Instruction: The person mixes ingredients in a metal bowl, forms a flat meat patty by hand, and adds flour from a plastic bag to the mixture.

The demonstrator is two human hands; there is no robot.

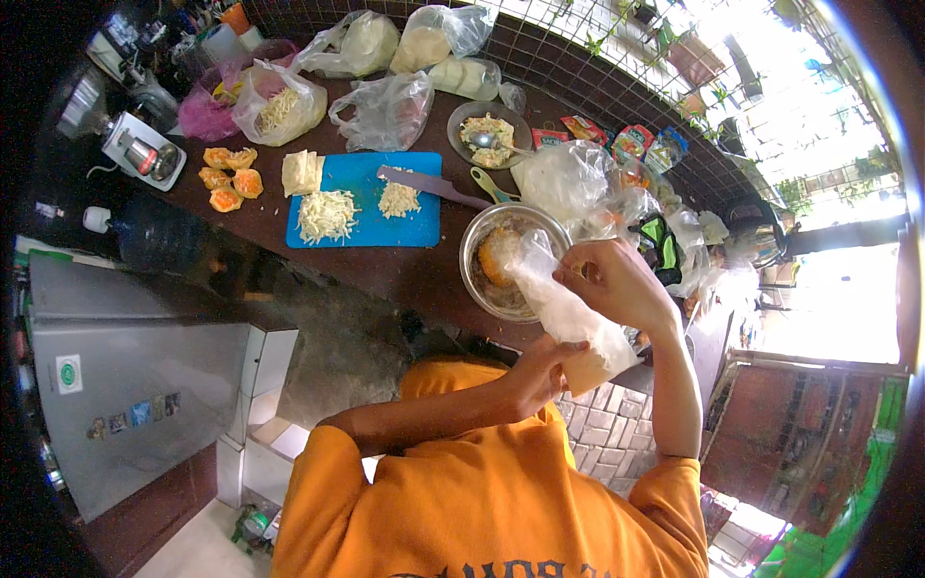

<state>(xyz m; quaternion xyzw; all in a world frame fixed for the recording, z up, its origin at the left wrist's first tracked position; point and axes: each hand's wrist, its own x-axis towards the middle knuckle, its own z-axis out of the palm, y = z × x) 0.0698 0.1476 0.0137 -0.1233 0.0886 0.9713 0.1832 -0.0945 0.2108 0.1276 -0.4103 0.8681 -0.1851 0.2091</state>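
Dark brown counter [385,270] runs across the upper half, its near edge curving just above the person's orange shirt [482,501]. Bare counter shows between the blue board [366,202] and that edge; the far side is crowded with plastic bags against a grid wall. A steel bowl [506,255] sits right of the board, close to the near edge, with a knife [429,185] lying across the board's right end. Shredded food and a pale block lie on the board; orange pieces sit left of it.

Both hands hold a clear bag [568,323] tilted from the bowl down toward the body. Left hand [540,371] is curled under its filled lower end; right hand [617,279] pinches its upper part, fingers closed on the plastic.
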